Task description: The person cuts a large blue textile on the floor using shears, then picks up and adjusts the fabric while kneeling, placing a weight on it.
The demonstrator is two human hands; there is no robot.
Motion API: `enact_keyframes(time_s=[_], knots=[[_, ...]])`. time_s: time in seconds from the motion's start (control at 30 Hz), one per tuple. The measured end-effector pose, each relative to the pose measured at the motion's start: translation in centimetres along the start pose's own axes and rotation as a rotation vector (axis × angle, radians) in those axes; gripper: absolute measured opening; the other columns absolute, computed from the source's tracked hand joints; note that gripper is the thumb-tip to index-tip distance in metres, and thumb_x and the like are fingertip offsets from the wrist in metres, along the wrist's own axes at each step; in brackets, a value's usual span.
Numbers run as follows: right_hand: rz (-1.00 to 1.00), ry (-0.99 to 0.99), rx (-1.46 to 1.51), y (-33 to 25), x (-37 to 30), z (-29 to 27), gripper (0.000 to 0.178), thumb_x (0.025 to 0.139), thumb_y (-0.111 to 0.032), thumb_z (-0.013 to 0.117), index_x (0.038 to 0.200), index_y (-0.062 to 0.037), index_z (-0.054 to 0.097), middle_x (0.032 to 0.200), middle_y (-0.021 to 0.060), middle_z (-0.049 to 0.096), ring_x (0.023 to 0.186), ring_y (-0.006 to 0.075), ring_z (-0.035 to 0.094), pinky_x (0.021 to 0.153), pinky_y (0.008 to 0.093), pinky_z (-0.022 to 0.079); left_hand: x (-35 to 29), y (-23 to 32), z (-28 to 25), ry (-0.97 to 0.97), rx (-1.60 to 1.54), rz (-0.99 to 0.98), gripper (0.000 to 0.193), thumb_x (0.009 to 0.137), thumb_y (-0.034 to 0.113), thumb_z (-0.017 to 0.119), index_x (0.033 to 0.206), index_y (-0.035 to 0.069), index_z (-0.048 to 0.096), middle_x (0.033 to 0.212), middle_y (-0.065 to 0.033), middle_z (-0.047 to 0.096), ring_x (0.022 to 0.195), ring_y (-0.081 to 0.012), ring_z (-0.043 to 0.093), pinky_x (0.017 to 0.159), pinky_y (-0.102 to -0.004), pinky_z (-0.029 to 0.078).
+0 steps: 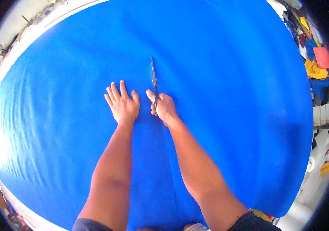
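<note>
A large sheet of bright blue fabric [226, 115] spreads under both hands. My right hand [165, 106] grips the dark handles of a pair of scissors [153, 73], whose blades point away from me. The blades look closed or nearly so; whether any cloth lies between them I cannot tell. From near the right hand a cut line [169, 165] runs through the fabric back toward me. Left of the scissors, my left hand [123, 104] lies flat on the fabric with its fingers spread, holding nothing.
Along the right side lie heaped cloth scraps, among them a yellow piece [315, 70] and a pink piece [323, 57]. A white roll [296, 215] stands at the lower right. Soft wrinkles run through the fabric at the left, beside a pale table edge [12, 196].
</note>
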State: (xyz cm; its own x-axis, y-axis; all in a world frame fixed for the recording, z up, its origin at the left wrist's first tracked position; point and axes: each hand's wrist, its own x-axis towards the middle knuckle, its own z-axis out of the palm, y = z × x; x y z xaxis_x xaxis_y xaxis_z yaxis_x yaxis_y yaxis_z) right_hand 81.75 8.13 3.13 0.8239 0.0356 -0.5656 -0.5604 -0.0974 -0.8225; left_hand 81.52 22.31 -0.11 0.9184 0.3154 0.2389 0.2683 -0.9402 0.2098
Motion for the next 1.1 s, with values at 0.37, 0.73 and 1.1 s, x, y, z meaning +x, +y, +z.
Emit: enact_keyframes(time_s=[0.37, 0.73, 1.1], knots=[[0.019, 0.021, 0.081, -1.3, 1.5, -0.5, 0.051, 0.082, -0.053, 0.065, 0.065, -0.0080, 0.048, 0.054, 0.0029, 0.052, 0.043, 0.0115, 0.050, 0.041, 0.0273, 0.040, -0.9, 1.2, -1.8, -0.117, -0.008, -0.029, 0.059, 0.085, 0.033, 0.051, 0.137, 0.007, 0.040, 0.143, -0.0228, 0.032, 0.136, -0.0405, 0.023, 0.112, -0.0517, 0.014], [-0.003, -0.010, 0.071, -6.2, 10.2, 0.7, 0.053, 0.080, -0.057, 0.065, 0.069, -0.0074, 0.051, 0.055, 0.0022, 0.051, 0.044, 0.0109, 0.050, 0.041, 0.0262, 0.039, -2.3, 0.6, -1.9, -0.214, -0.013, -0.074, 0.060, 0.084, 0.032, 0.052, 0.137, 0.008, 0.039, 0.144, -0.0227, 0.029, 0.138, -0.0405, 0.020, 0.113, -0.0517, 0.012], [-0.037, -0.032, 0.086, -11.8, 20.0, 1.7, 0.053, 0.077, -0.057, 0.068, 0.070, -0.0072, 0.053, 0.058, 0.0030, 0.052, 0.045, 0.0126, 0.050, 0.041, 0.0268, 0.039, -1.0, 0.6, -2.0, -0.258, -0.019, -0.083, 0.061, 0.083, 0.030, 0.054, 0.138, 0.008, 0.038, 0.145, -0.0226, 0.027, 0.138, -0.0407, 0.019, 0.113, -0.0519, 0.012]])
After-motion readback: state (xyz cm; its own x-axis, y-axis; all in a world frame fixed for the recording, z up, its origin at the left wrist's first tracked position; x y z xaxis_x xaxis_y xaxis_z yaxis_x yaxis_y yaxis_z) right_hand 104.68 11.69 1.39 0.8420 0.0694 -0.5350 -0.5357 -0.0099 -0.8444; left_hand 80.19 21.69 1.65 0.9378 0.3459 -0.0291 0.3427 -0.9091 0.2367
